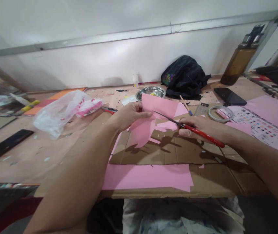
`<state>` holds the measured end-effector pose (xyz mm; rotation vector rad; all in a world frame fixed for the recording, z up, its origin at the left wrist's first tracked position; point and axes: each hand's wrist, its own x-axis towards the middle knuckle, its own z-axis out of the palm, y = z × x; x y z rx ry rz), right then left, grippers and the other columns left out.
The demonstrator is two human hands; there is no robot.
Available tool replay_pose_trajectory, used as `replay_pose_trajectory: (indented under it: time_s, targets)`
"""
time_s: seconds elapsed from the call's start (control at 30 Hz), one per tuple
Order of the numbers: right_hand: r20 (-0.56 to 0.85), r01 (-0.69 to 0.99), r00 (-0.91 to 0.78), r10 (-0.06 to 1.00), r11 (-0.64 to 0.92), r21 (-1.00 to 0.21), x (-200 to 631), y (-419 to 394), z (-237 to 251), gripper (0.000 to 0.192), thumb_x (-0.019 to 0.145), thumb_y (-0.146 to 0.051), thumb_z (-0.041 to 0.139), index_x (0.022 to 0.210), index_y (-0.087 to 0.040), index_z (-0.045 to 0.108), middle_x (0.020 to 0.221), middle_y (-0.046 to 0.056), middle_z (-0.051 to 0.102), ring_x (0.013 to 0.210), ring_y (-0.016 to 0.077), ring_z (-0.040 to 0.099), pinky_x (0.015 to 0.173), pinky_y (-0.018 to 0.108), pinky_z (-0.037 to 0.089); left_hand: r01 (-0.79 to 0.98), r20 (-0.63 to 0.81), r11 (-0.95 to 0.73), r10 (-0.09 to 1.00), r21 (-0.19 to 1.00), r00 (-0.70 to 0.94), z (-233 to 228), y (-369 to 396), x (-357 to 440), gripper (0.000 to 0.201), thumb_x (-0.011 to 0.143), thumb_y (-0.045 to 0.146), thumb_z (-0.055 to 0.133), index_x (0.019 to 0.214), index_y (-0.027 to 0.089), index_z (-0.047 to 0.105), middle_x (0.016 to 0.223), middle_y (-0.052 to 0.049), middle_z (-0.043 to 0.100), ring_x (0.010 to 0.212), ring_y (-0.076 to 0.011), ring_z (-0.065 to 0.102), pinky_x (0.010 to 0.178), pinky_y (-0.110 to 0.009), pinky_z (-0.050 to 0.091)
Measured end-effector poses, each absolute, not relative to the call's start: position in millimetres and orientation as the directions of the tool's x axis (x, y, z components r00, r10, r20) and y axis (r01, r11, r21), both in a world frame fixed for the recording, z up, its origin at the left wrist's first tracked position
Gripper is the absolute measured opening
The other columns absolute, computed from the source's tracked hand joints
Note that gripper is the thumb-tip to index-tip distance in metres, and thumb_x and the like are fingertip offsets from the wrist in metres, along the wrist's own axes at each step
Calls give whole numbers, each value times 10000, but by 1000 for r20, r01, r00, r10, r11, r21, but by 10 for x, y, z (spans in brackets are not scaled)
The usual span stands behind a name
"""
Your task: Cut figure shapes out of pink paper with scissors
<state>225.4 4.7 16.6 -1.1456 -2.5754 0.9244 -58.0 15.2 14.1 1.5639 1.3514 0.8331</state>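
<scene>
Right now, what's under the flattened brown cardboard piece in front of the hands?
A flat pink paper sheet sticks out from under the flattened brown cardboard piece at its near edge, lying on a bigger cardboard sheet. How far the pink sheet runs underneath is covered.

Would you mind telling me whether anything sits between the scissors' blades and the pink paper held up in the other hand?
Nothing visible does. The right hand holds the scissors, whose blades already reach the pink paper gripped by the left hand above the cardboard.
</scene>
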Motion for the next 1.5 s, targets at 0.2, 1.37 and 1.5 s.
replay_pose_trajectory:
  time_s: [0.2,1.37,1.5]
  targets:
    - [-100,603,-700,707,509,-614,2260,42,174,354,923,-548,588,1046,-241,714,1129,63,746,977,283,685,796,344,511,399,0,-92,974,912,225,142,157,-613,357,655,401,853,922,185,753,879,-56,737,761,-201,652,613,-263,497]
    - [-104,590,-735,670,557,-584,2272,22,203,385,956,-538,526,1095,-228,710,1176,98,724,1103,317,663,904,403,532,411,53,-176,955,894,293,90,216,-616,376,669,377,830,980,182,751,942,-63,747,863,-236,681,734,-347,558]
    - [-107,573,-749,654,559,-600,2265,18,211,378,960,-538,525,1081,-229,706,1137,89,731,1055,296,670,879,377,528,395,38,-164,951,904,307,110,203,-604,388,679,363,832,1014,185,753,972,-63,750,862,-223,680,739,-336,553]
